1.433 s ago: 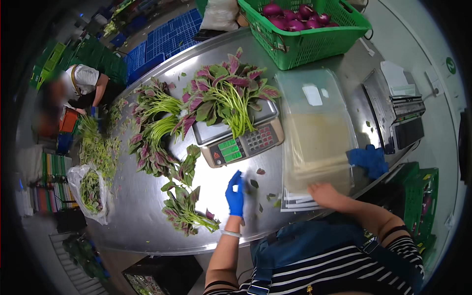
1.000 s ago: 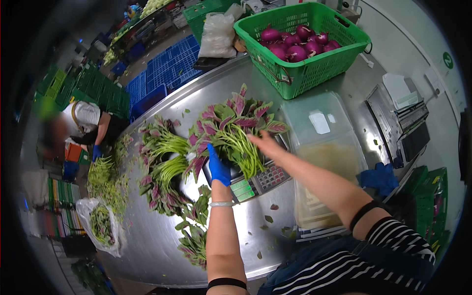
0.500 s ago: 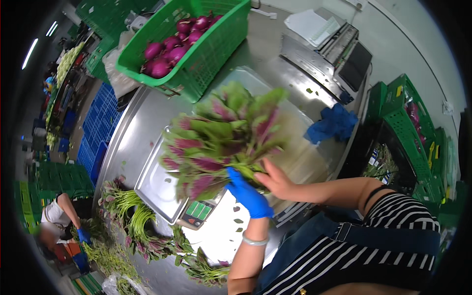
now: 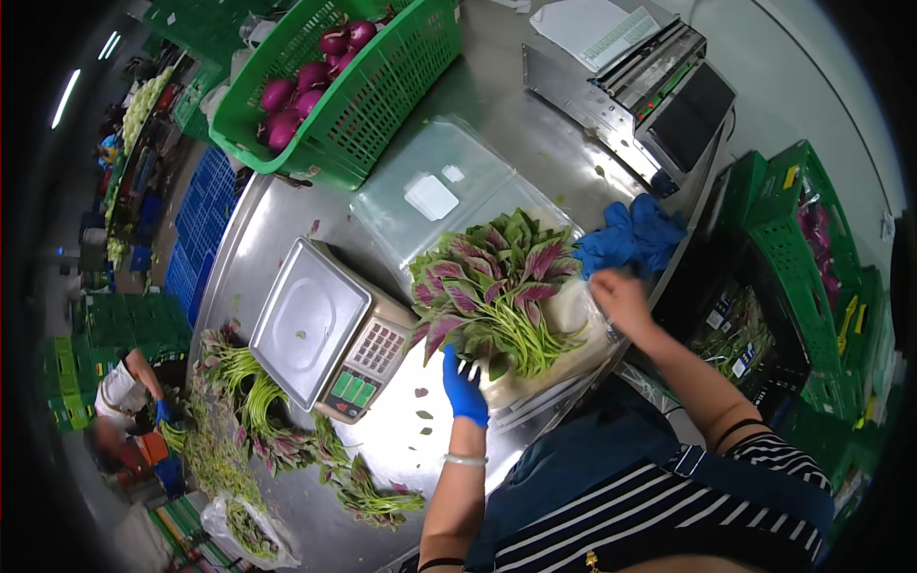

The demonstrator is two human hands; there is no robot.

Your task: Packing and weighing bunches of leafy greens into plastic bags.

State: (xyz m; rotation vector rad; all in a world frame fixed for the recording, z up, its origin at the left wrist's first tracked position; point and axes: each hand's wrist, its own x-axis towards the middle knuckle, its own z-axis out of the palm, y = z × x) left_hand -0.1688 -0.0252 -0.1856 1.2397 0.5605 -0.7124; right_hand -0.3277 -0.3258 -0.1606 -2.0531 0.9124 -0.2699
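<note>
A bunch of red-and-green leafy amaranth (image 4: 497, 282) lies on a stack of clear plastic bags (image 4: 387, 205), its pale green stems toward me. My left hand (image 4: 465, 387), in a blue glove, is open beside the bunch, its fingertips at the lower left leaves. My bare right hand (image 4: 623, 304) is at the right edge of the bags, fingers bent together; what they grip, if anything, is hidden. Just beyond it lies a crumpled blue glove (image 4: 635, 234). A weighing scale (image 4: 310, 320) with a bare metal pan stands left of the bunch.
More amaranth bunches (image 4: 253, 392) lie at the table's left edge. A green crate (image 4: 382, 115) of purple onions stands at the far side. A metal wrapping machine (image 4: 621, 100) is at far right, with stacked green crates (image 4: 778, 215) beyond. A co-worker (image 4: 124, 396) handles greens at left.
The amaranth bunch, held between both hands before, now rests on the plastic bags. My right hand has moved right and away from it; my left has lowered slightly. The scale is now fully visible.
</note>
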